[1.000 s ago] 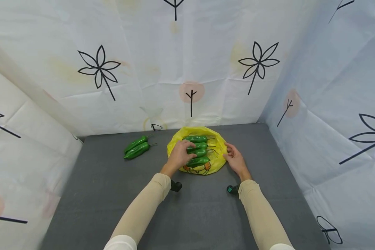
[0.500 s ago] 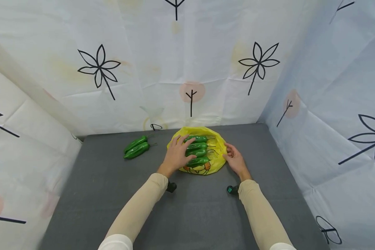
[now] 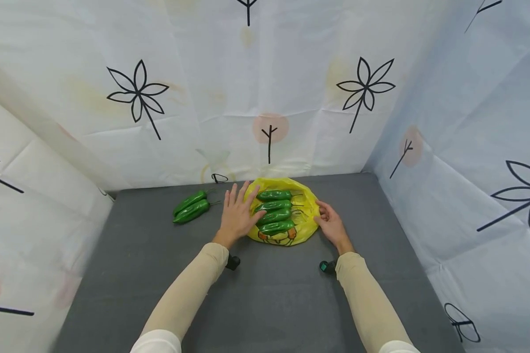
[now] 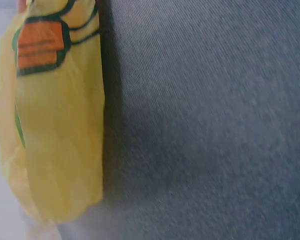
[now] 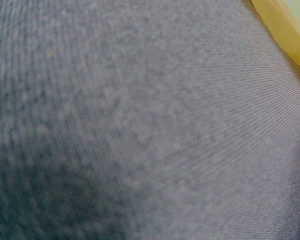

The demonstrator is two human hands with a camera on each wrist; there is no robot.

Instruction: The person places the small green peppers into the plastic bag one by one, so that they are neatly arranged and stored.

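A yellow plastic bag (image 3: 308, 215) with a printed orange pattern lies at the back middle, its mouth spread wide. Several glossy green peppers (image 3: 276, 215) lie side by side in it, stems to the right. My left hand (image 3: 235, 218) has its fingers spread at the bag's left side, the thumb over the left ends of the peppers. At the right edge of the bag, my right hand (image 3: 332, 226) pinches the rim between thumb and fingers. The left wrist view shows the bag's yellow side (image 4: 65, 140); only a corner of the bag (image 5: 287, 30) shows in the right wrist view.
Two more green peppers (image 3: 191, 211) lie together on the dark grey table (image 3: 274, 304), left of the bag. White patterned cloth (image 3: 194, 98) rises behind the table and along both sides.
My left hand has moved left from over the peppers to the bag's left side, and its fingers have spread out. The right hand has stayed at the right rim.
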